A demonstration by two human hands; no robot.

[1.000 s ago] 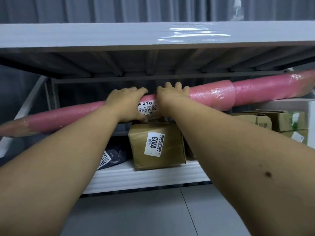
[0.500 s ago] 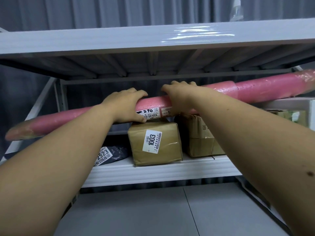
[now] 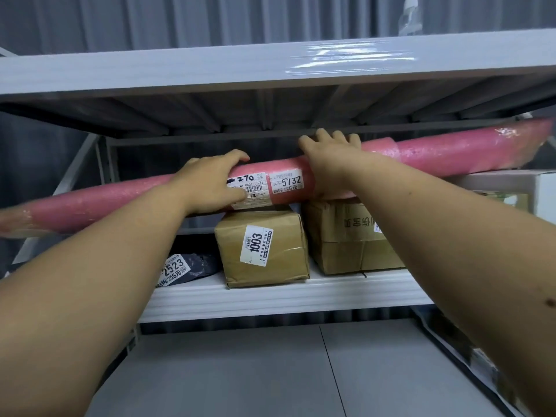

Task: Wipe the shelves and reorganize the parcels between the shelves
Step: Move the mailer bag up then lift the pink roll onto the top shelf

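My left hand grips the pink roll | my right hand holds it at 3 o'clock | roll sits on brown boxes

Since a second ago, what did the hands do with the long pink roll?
The right hand slid rightward along the long pink bubble-wrapped roll, uncovering its 5732 label. The left hand still grips the roll. The roll still lies across the brown paper-wrapped parcel marked 1003 and the cardboard box.

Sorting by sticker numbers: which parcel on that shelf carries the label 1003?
The brown paper-wrapped parcel under the pink roll, left of the cardboard box. The dark bag reads 2523; the roll reads 5732.
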